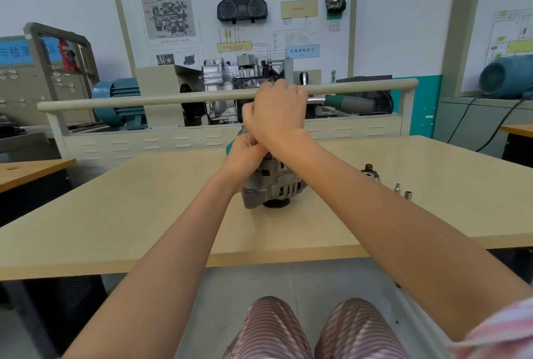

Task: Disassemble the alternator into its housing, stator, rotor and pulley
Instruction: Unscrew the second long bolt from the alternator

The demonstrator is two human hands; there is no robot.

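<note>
Two hands over the alternator (272, 185), mid-bench toward the far edge, pulley (276, 203) end down on the bench (115, 214), shaft axis upright. Right hand (277, 110) directly above, fingers curled round a ratchet handle (346, 102) lying level and pointing right; left hand (245, 153) lower and nearer, fingers curled at the top, around what cannot tell. Ribbed grey housing, vented sides, mounting lug front-left; small sockets (402, 191) well apart toward the right edge.
</note>
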